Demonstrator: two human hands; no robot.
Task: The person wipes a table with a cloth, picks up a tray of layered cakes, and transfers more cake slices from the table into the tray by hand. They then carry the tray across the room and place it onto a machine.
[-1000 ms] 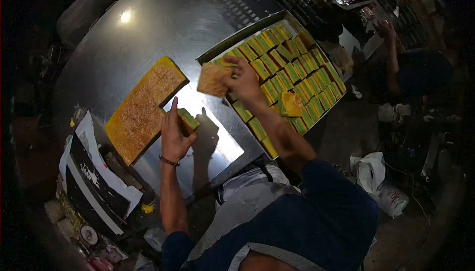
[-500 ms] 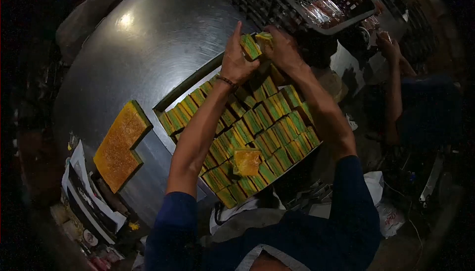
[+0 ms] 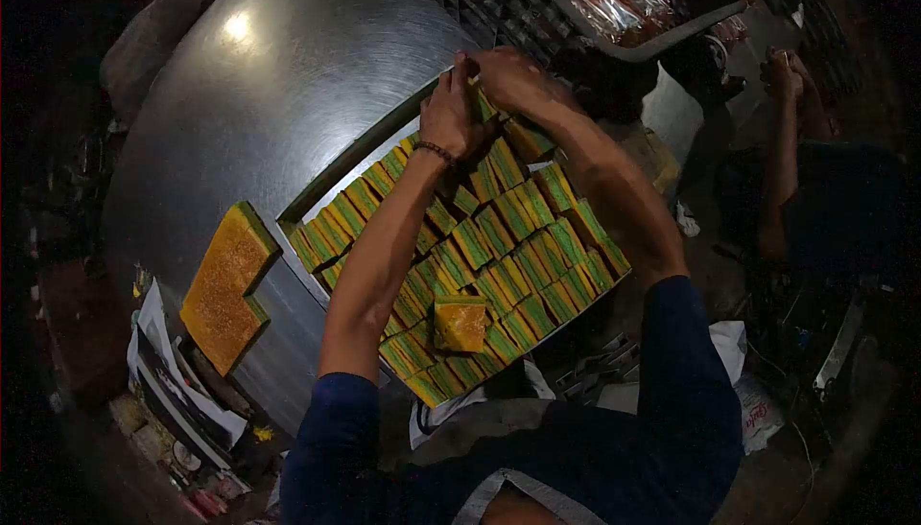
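Your left hand (image 3: 451,117) and right hand (image 3: 513,79), fingers curled, press a cake slice (image 3: 484,103) into the tray's (image 3: 336,175) far corner, arms outstretched.

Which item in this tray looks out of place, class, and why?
One cake piece lies flat on top of the packed rows in the tray, orange face up, near the front edge, while the others stand on edge showing green and yellow layers. Nothing looks spilled or broken.
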